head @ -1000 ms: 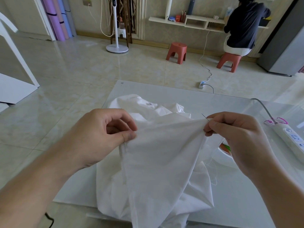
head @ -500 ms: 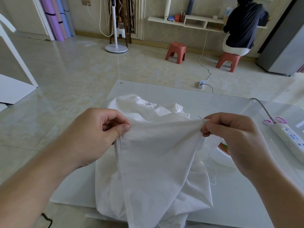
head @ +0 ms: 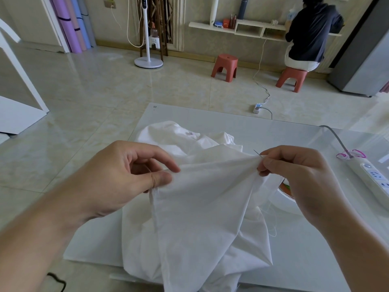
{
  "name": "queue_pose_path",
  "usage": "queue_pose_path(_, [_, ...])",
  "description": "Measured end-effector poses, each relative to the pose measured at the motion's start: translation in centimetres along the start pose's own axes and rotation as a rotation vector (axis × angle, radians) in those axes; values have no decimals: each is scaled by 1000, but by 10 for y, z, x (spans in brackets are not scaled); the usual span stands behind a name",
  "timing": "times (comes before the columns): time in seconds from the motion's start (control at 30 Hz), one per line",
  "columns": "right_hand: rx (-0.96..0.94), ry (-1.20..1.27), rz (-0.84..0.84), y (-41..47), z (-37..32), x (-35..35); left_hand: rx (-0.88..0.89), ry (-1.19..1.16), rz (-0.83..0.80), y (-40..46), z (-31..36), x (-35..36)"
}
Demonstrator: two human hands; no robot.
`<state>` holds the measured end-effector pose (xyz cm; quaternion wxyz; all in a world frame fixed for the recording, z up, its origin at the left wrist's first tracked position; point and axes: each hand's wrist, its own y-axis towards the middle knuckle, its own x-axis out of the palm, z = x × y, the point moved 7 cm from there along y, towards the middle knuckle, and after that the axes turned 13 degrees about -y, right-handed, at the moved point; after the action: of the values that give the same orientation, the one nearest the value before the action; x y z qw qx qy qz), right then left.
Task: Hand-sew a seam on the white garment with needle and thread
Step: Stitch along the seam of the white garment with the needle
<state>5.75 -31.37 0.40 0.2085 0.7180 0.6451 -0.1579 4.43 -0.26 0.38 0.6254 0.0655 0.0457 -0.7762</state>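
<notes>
Since half a second ago, left hand (head: 126, 178): forefinger has lifted and straightened, thumb alone now presses the fabric edge I hold up. Right hand (head: 294, 175): fingers curled, pinching the needle (head: 258, 154) together with the opposite edge. White garment (head: 202, 207): stretched taut between my hands, remainder heaped mid-tabletop toward the near edge. Loose thread (head: 271, 224): trailing below right hand. Power strip (head: 374, 178): right edge of the table (head: 294, 131)
</notes>
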Motion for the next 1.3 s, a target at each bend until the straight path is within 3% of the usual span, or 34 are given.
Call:
queue_pose_path(0.67, [18, -9, -32, 1, 2, 4, 26, 289, -3, 0, -7, -1])
queue_pose_path(1.3, [-5, 10, -26, 0, 2, 3, 14, 261, 57, 0, -5, -3])
